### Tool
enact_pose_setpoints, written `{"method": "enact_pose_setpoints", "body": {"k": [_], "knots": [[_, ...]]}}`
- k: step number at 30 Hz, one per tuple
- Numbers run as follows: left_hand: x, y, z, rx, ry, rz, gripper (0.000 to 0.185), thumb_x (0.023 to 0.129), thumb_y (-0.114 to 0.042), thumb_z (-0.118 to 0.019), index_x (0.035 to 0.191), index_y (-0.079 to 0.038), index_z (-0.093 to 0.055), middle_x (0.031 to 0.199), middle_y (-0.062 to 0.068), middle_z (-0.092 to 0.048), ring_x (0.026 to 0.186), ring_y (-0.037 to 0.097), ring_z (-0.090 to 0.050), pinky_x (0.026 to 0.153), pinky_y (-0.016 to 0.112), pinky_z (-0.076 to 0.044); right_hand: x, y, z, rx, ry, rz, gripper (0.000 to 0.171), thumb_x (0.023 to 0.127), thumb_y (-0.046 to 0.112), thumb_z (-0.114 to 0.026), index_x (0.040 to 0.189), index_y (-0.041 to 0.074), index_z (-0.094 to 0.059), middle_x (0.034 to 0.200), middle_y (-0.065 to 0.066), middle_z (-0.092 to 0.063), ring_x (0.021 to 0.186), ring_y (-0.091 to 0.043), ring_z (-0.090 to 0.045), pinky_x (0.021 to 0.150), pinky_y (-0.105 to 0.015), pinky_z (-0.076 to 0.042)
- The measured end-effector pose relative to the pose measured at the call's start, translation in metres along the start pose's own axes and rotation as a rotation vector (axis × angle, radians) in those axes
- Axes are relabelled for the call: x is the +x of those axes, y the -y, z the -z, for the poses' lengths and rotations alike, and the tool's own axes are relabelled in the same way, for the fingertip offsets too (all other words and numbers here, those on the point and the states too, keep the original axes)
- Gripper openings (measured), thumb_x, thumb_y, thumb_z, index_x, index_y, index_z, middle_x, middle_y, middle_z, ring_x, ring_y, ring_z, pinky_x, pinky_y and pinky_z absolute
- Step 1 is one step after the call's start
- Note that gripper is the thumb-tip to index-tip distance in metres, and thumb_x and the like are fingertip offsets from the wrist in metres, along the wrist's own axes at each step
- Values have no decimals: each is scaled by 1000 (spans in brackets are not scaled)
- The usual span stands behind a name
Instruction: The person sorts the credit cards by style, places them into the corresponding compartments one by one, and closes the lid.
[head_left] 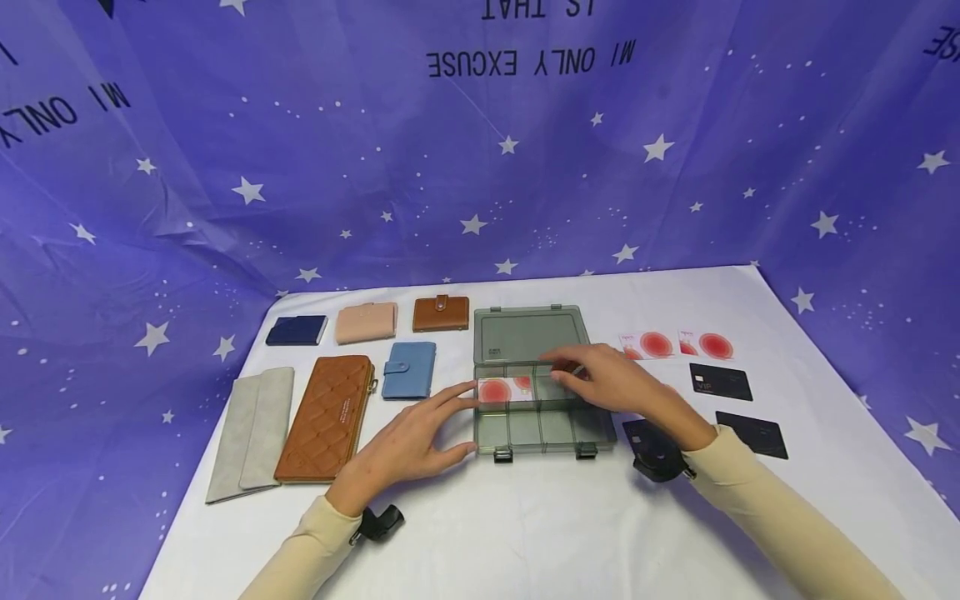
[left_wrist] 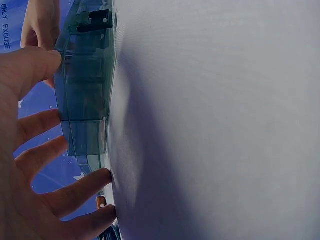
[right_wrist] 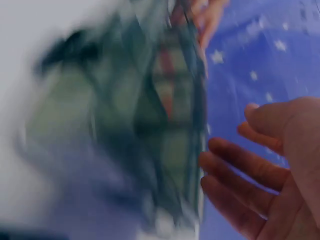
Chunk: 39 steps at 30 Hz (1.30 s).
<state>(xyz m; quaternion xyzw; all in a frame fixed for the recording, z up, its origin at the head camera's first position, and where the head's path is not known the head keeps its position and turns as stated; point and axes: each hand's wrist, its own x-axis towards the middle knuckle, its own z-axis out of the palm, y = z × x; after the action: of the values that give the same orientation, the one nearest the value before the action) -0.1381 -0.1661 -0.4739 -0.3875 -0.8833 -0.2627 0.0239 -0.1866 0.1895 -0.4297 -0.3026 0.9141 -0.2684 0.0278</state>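
Your left hand (head_left: 408, 442) rests spread at the near left corner of the box (head_left: 540, 392), fingers straight against its side. The box is see-through grey-green plastic, lid open, split into compartments, sitting mid-table (head_left: 525, 533). Your right hand (head_left: 611, 379) hovers over its far row with relaxed fingers, gripping nothing. A red-and-white card (head_left: 504, 389) lies in the far-left compartment.

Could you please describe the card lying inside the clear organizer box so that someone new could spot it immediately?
On the white table stands a smoky clear organizer box with its lid open. In its far left compartment lies a white card with red circles, by the left hand. The other white and red cards lie outside.
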Motion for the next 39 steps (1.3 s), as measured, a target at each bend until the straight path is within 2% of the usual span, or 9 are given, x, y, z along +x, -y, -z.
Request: {"method": "enact_pose_setpoints", "body": {"k": [6, 9, 15, 20, 26, 29, 34, 37, 39], "knots": [[-2, 1, 1, 8, -4, -10, 58, 98, -41, -79, 148, -16, -64, 165, 8, -49, 135, 30, -64, 107, 48, -56, -15, -41, 34, 33, -100, 22, 34, 103, 11, -74, 136, 6, -72, 112, -6, -80, 103, -24, -77, 87, -44, -65], [-2, 1, 2, 12, -9, -12, 59, 98, -41, -80, 148, -15, -64, 165, 8, -49, 135, 30, -64, 107, 48, -56, -23, -66, 46, 10, -129, -13, 35, 100, 6, -76, 135, 6, -72, 112, -11, -80, 103, -29, -77, 87, -48, -64], [-2, 1, 2, 13, -6, 1, 59, 97, -43, -80, 148, -17, -64, 166, 5, -48, 135, 29, -64, 109, 48, -55, -40, -109, 61, -50, -127, -75, 42, 95, -1, -78, 136, 3, -70, 115, -17, -78, 106, -36, -76, 89, -57, -62], [-2, 2, 1, -2, 7, 17, 58, 98, -43, -79, 148, -18, -64, 168, 3, -46, 138, 31, -62, 109, 48, -54, -49, -134, 65, -111, -97, -82, 47, 91, 5, -86, 134, -1, -70, 117, -18, -78, 111, -40, -73, 95, -62, -58], [-1, 3, -2, -8, 13, 18, 59, 98, -44, -78, 149, -18, -63, 169, 2, -45, 141, 30, -60, 110, 49, -54, -53, -153, 66, -154, -34, -118, 54, 88, 12, -90, 136, -4, -68, 129, -24, -73, 123, -47, -65, 108, -69, -46], [-1, 2, -2, -4, 15, 19, 59, 99, -44, -78, 149, -18, -63, 169, 2, -45, 141, 30, -60, 110, 49, -54, -55, -158, 66, -162, -17, -117, 56, 87, 12, -91, 135, -5, -68, 131, -26, -71, 125, -49, -63, 110, -69, -44], [-1, 1, -2, -5, 22, 26, 59, 99, -44, -78, 149, -18, -63, 169, 2, -45, 142, 30, -59, 111, 49, -53, -55, -161, 67, -183, 10, -155, 62, 84, 15, -94, 138, -2, -68, 123, -21, -71, 108, -39, -65, 102, -63, -53], [-2, 1, -1, -4, 25, 31, 59, 99, -44, -78, 149, -18, -62, 170, 1, -44, 142, 29, -59, 111, 49, -53, -55, -161, 67, -191, 24, -192, 63, 85, 19, -94, 138, -1, -68, 118, -18, -69, 97, -29, -60, 94, -58, -57], [-2, 1, 0, -1, 23, 34, 59, 99, -44, -78, 149, -19, -62, 170, 1, -44, 142, 29, -59, 111, 49, -53, -56, -161, 67, -195, 18, -194, 61, 84, 21, -95, 135, -2, -70, 117, -18, -68, 96, -28, -59, 92, -56, -57]]}}
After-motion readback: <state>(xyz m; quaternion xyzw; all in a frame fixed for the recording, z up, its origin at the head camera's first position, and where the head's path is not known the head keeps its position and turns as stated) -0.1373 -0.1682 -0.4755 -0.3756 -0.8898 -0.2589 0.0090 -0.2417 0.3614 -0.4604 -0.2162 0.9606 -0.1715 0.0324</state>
